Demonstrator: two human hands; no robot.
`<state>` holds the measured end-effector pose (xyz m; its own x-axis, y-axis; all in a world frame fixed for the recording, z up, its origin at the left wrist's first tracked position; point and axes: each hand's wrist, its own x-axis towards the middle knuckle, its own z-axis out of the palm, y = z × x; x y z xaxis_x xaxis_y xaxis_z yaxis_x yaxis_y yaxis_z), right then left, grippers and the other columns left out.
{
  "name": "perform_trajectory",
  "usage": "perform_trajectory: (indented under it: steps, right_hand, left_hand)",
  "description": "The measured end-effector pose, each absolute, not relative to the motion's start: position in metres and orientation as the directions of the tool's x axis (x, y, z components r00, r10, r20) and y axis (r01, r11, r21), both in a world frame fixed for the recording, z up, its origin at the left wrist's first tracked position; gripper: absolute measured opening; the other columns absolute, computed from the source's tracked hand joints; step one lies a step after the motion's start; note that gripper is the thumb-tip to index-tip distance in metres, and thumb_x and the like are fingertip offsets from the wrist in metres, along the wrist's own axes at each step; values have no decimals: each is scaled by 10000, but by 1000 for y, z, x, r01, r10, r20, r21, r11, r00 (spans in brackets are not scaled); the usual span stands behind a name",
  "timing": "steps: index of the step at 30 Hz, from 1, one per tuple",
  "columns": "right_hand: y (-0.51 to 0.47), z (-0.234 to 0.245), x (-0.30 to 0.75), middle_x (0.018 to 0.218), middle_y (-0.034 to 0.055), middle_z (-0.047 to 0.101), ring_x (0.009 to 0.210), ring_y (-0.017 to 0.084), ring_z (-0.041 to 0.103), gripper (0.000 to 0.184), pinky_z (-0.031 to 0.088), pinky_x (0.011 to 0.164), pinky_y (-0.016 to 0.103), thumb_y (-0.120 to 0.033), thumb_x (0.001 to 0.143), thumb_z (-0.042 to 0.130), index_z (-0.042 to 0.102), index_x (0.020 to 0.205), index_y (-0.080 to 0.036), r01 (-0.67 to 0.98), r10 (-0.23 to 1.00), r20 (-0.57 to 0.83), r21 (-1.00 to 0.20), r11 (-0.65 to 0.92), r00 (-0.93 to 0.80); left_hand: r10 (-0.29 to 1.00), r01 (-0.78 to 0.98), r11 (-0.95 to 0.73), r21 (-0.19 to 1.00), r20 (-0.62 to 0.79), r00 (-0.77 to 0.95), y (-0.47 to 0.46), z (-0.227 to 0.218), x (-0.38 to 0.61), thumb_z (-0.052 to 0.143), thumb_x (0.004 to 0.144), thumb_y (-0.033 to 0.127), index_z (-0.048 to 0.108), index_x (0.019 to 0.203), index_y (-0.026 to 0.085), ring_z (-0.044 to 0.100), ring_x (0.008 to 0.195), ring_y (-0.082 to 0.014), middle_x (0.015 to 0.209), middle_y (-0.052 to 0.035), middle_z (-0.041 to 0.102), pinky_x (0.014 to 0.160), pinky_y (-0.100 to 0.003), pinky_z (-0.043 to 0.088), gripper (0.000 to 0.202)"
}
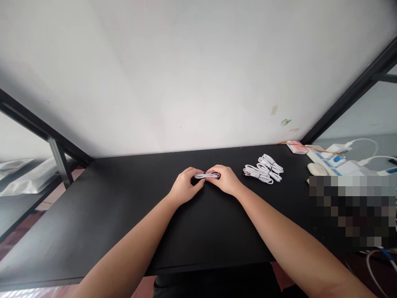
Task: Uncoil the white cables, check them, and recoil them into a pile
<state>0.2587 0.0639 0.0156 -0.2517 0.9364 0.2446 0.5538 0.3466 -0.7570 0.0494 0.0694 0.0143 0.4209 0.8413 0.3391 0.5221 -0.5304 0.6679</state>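
A white cable (207, 176), folded into a small bundle, is held just above or on the black tabletop between my two hands. My left hand (186, 186) pinches the left part of the bundle between thumb and fingers. From the other side, my right hand (225, 179) grips its middle and right part, close to the left fingertips. The fingers hide part of the cable's middle. To the right of my right hand, apart from it, lie several tied white cable bundles (263, 169) heaped together.
At the right stand a power strip (321, 159) with white plugs and cords, a pink-and-white box (297, 147) and a pale computer mouse (316, 169). The white wall (173, 82) rises behind the black table (102, 215). A pixelated patch hides the right side.
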Motion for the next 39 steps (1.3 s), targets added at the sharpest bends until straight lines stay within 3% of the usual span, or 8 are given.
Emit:
perform_trajectory:
  steps: [6, 9, 14, 23, 28, 31, 34, 39]
  right_hand:
    - [66, 13, 262, 925, 29, 720, 831, 185, 684, 99, 501, 763, 316, -301, 859, 740, 771, 933, -242, 508, 933, 278, -783, 359, -231]
    - [68, 11, 261, 934, 28, 718, 845, 187, 686, 91, 507, 776, 320, -262, 852, 737, 770, 934, -242, 510, 933, 279, -782, 357, -226]
    - [67, 13, 258, 950, 22, 719, 871, 186, 689, 115, 512, 819, 328, -186, 842, 720, 770, 927, -247, 506, 924, 278, -776, 377, -262]
    - [66, 14, 256, 951, 29, 731, 876, 199, 694, 89, 513, 820, 339, -237, 846, 733, 767, 927, -252, 512, 916, 288, -763, 395, -278]
    - [65, 15, 256, 970, 20, 743, 886, 201, 697, 110, 513, 808, 334, -265, 843, 731, 735, 952, -252, 512, 934, 256, -784, 352, -250]
    - [65, 15, 257, 996, 11, 750, 883, 199, 703, 226, 522, 800, 330, -298, 811, 762, 692, 1022, -253, 488, 952, 215, -821, 296, -216]
    - [64, 13, 258, 1033, 17, 751, 902, 199, 707, 318, 531, 834, 339, -315, 799, 774, 658, 1089, -253, 459, 956, 196, -844, 279, -220]
    - [64, 10, 258, 1063, 26, 741, 904, 196, 708, 309, 538, 833, 333, -305, 816, 755, 663, 1107, -257, 441, 944, 217, -843, 309, -247]
  left_hand:
    - [765, 575, -642, 507, 473, 437, 74, 7, 60, 540, 967, 275, 687, 1028, 206, 625, 956, -226, 997, -78, 671, 856, -382, 519, 173]
    - [760, 587, -645, 489, 491, 426, 76, 5, 62, 565, 944, 256, 693, 981, 202, 615, 937, -228, 961, -73, 672, 838, -378, 515, 144]
    - [806, 588, -590, 553, 446, 389, 77, 9, 61, 628, 867, 220, 709, 857, 206, 612, 845, -206, 861, -44, 674, 775, -358, 503, 82]
    - [884, 467, -456, 757, 327, 334, 78, 11, 54, 662, 840, 240, 752, 820, 230, 643, 811, -166, 869, -21, 693, 758, -313, 510, 93]
    - [906, 453, -390, 802, 247, 343, 78, 11, 52, 658, 859, 282, 770, 861, 242, 644, 792, -158, 903, -23, 700, 709, -303, 507, 119]
    - [906, 459, -378, 804, 219, 363, 77, 14, 52, 662, 868, 302, 778, 918, 252, 646, 814, -164, 921, -26, 703, 722, -308, 505, 136]
    - [891, 444, -399, 803, 225, 394, 77, 16, 51, 641, 897, 322, 779, 950, 264, 638, 806, -160, 928, -24, 702, 720, -307, 498, 159]
    - [886, 418, -412, 810, 248, 393, 76, 16, 50, 647, 898, 324, 766, 912, 250, 605, 750, -142, 908, -19, 693, 696, -292, 486, 141]
